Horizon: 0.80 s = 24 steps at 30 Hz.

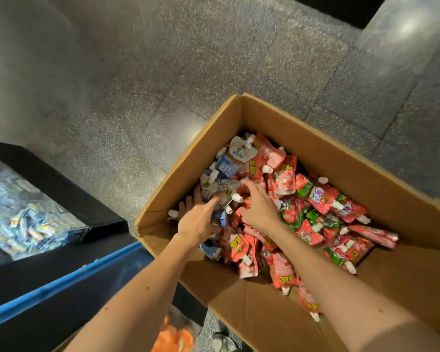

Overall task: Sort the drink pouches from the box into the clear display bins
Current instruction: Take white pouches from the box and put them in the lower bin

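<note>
Floor [163,72] bears one box [341,158]; two hands [198,222] [258,208] among pouches [323,196].

the left hand [196,224] and the right hand [258,209] are showing bare, and both forearms [142,283] are running bare back from the box [341,168], each carrying a few small dark spots. just beside the box's near corner a pale grey-white shoe [222,341] is peeking in, blurred.

i see a grey speckled stone floor [163,72] cut by thin dark tile seams, with a bright glare [409,26] far right. a black unit [48,174] stands at left, and a blue rail [61,283] runs across the near left.
</note>
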### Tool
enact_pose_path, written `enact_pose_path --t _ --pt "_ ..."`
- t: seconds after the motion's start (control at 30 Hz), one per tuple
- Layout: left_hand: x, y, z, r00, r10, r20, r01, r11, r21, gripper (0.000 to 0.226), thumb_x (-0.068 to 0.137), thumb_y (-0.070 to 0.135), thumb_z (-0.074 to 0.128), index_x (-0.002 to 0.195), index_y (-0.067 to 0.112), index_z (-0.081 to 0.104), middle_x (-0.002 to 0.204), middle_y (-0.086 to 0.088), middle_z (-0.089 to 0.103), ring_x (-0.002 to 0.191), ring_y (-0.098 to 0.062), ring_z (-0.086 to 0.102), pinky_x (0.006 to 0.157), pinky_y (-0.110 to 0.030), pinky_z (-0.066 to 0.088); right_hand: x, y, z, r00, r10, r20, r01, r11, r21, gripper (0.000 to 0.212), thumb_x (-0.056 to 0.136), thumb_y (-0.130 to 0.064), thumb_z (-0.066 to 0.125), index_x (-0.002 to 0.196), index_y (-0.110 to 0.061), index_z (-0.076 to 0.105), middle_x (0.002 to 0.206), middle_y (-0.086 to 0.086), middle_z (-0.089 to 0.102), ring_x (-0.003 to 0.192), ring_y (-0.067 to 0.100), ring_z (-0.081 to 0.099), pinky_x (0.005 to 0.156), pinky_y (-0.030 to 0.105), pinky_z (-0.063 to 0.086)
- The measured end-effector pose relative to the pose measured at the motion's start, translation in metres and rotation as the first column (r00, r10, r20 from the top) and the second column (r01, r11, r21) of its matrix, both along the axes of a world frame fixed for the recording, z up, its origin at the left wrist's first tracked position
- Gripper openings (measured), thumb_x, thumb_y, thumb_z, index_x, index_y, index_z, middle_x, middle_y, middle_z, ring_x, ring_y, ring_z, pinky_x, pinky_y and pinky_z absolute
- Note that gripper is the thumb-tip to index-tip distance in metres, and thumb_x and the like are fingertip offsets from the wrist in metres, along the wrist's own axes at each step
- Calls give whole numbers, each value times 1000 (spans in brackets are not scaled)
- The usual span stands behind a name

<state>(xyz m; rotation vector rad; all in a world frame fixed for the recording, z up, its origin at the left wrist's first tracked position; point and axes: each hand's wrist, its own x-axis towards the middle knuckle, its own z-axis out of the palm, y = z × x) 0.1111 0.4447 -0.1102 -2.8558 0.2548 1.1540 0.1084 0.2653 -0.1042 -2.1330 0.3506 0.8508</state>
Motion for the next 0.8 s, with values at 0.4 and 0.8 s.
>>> enact_pose_path --t 0.4,0.8 --pt "-17 8 51 866 482 137 -375 804 -462 39 75 36 84 109 18 75 107 1 70 102 -20 63 80 -32 47 2 14 -5 863 492 110 -443 844 -303 73 84 -16 72 146 -22 34 157 12 12 145 33 17 112 50 33" --pt "-37 25 103 574 809 -128 -658 363 -660 16 72 25 87 83 23 75 73 3 72 72 -15 68 73 -41 56 14 93 -16 813 565 -142 -543 647 -535 38 101 -12 38 136 -7 53 141 19 47 137 40 29 115 58 17"
